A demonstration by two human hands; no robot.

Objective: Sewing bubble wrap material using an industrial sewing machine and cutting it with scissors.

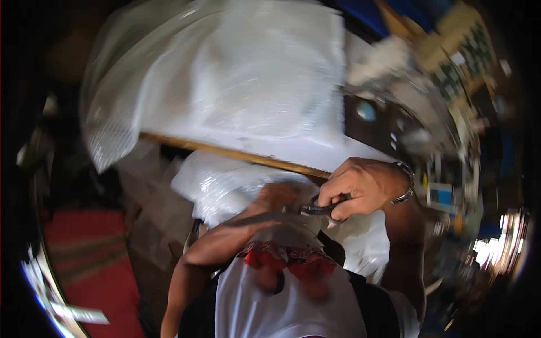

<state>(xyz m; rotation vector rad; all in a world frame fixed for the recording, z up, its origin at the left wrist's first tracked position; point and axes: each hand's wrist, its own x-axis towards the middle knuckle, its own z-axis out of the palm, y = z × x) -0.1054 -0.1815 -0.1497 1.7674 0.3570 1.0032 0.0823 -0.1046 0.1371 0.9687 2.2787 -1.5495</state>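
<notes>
My right hand (360,186), with a metal-banded watch on its wrist, is closed around the dark handles of what look like scissors (322,209). It sits just in front of the table's edge. Close beside it, my left hand (282,196) is smeared by motion at the edge of a crumpled piece of bubble wrap (217,183); its fingers cannot be made out. A large sheet of bubble wrap (265,73) covers much of the white tabletop (315,152) and droops over its left side. More clear wrap (366,245) hangs below my right hand.
A brown strip (236,155) runs along the table's near edge. A red mat or cloth (93,265) lies on the floor at left. Crumpled pale plastic (389,62) is heaped at the far right, beside blurred shelves and boxes.
</notes>
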